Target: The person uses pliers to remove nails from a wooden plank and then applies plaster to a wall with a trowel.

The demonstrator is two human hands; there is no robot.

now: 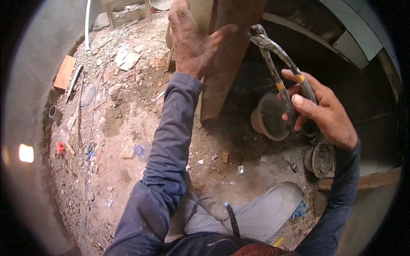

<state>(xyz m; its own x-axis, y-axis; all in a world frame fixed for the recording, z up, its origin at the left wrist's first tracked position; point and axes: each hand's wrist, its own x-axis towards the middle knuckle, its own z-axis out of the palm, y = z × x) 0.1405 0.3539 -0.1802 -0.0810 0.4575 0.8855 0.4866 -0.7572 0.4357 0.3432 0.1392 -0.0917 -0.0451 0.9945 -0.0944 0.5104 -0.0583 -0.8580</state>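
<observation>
A thick wooden post (230, 51) rises in front of me at the upper middle. High on its left side, my left hand (188, 40) grips it, the thumb stretched across its face. My right hand (322, 106) holds a pair of worn pincers (270, 44) by the handles, which have yellow bands. The pincers' jaws point up and to the left, close to the post's right edge. Their handles stand slightly apart between my fingers and thumb. Whether the jaws touch the post I cannot tell.
Rubble and scraps cover the dirt floor (115, 123). A bucket (258, 119) stands behind my right hand, with a smaller tub (322, 160) near my right forearm. An orange board (65, 72) and a grey pipe piece (55, 113) lie along the left wall (25, 94).
</observation>
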